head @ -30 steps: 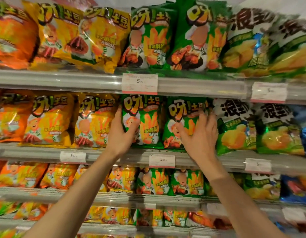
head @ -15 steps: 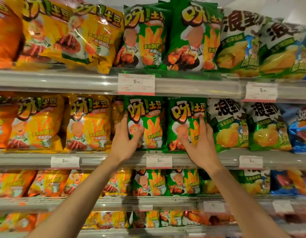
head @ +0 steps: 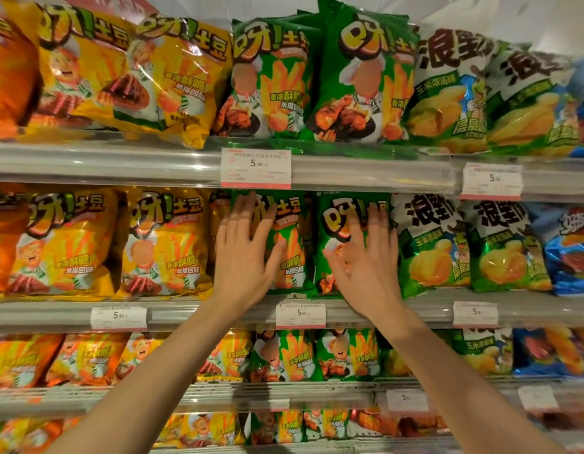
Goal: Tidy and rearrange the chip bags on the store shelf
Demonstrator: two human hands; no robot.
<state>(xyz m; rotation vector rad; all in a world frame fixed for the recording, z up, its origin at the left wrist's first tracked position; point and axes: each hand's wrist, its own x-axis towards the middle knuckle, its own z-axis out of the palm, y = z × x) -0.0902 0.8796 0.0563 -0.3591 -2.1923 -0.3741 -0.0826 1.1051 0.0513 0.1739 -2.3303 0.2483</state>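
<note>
Two green chip bags stand upright side by side on the second shelf. My left hand (head: 243, 253) lies flat, fingers spread, on the front of the left green bag (head: 289, 237). My right hand (head: 366, 260) rests with spread fingers against the front of the right green bag (head: 336, 217). Neither hand grips a bag. Both hands are slightly blurred. Bare forearms reach up from the bottom of the head view.
Yellow bags (head: 166, 240) stand left of the green pair, green-and-white corn bags (head: 428, 244) to the right, blue bags (head: 569, 250) at the far right. The shelf rail (head: 186, 312) carries price tags (head: 300, 314). More bags fill the shelves above and below.
Both hands let go of the bags' edges and slid upward, now pressing flat with open fingers on the fronts of the two green bags. The camera tilted slightly upward.
</note>
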